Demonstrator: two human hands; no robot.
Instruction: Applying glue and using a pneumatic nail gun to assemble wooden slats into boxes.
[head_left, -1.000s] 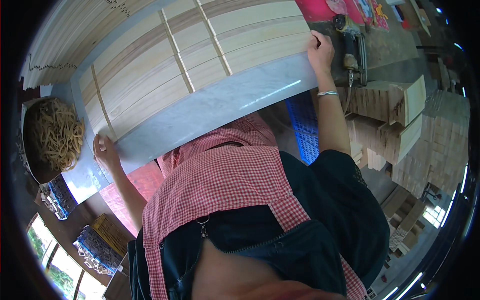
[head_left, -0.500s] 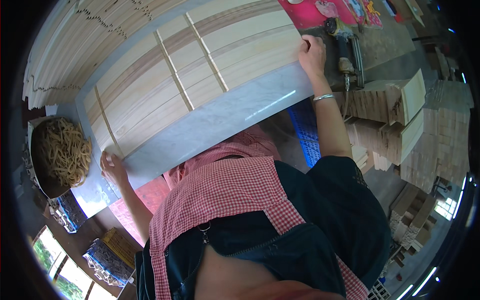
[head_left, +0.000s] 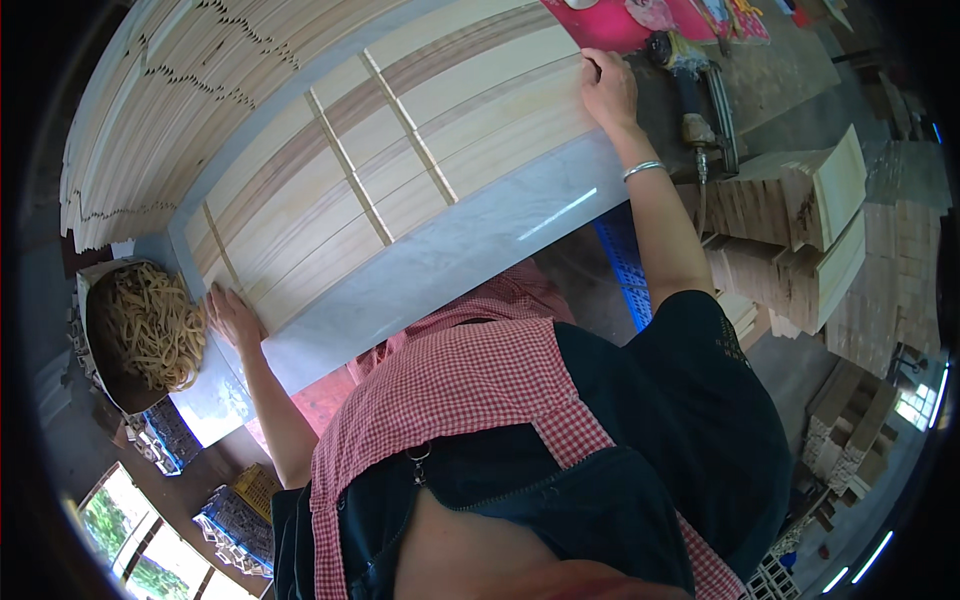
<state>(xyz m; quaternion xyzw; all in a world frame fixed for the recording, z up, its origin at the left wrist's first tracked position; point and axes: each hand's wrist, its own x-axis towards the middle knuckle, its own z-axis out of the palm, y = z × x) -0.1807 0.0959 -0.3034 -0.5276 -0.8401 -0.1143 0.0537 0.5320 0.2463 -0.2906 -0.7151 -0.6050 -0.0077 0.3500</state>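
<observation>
Several pale wooden boards (head_left: 510,130) lie side by side on a grey, glossy worktop (head_left: 400,270), slanting up to the right. Two narrow pale bands cross them near the middle, and a thinner brown one crosses near the left end. Against the left end rests my left hand (head_left: 235,318), its fingers stretched along the near corner. My right hand (head_left: 611,92) is at the opposite end, fingers curled over the edge of a near board. Both hands touch the wood, which lies flat.
A bin of curled tan strips (head_left: 155,325) stands left of my left hand. Stacked wooden slats (head_left: 160,110) line the far left. Beyond my right hand lies an air nail gun (head_left: 692,100) with a hose. Stacks of cut boards (head_left: 790,210) and a blue crate (head_left: 622,265) are at right.
My left hand has moved from the near corner slightly up along the left end, its fingers straighter. My right hand stays on the right end. The whole view has shifted a little.
</observation>
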